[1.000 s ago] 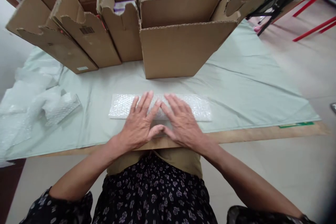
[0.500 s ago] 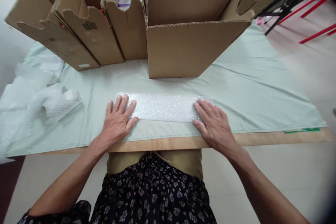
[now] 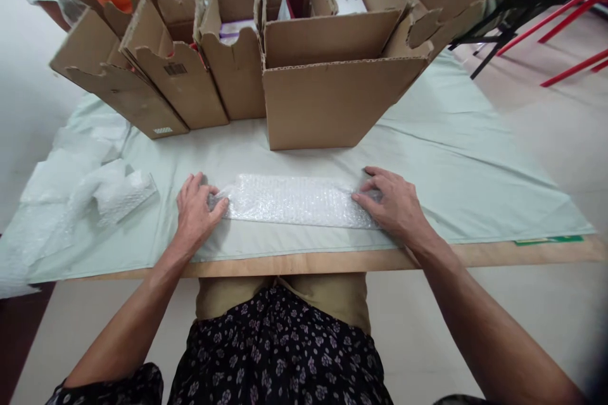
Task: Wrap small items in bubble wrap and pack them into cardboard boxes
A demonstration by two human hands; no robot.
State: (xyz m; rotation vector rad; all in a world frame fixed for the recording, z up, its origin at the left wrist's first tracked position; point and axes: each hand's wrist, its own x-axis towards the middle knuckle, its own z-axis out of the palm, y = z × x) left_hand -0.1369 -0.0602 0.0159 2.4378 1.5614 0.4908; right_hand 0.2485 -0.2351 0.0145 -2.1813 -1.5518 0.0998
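Bubble wrap (image 3: 294, 202), ends now pinched by left hand (image 3: 196, 207) and right hand (image 3: 393, 204), both curled nearly closed, earlier spread flat

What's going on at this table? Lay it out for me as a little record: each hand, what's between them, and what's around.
Left hand: thumb and fingers holding the left end of the strip
Right hand: thumb and fingers curled at its right end, holding it
Between the hands: a flat, long strip of clear bubble wrap
To the left: loose, crumpled bubble wrap
Behind: open-topped cardboard boxes, some with things inside
Surface: pale green cloth over a table with a bare wooden edge
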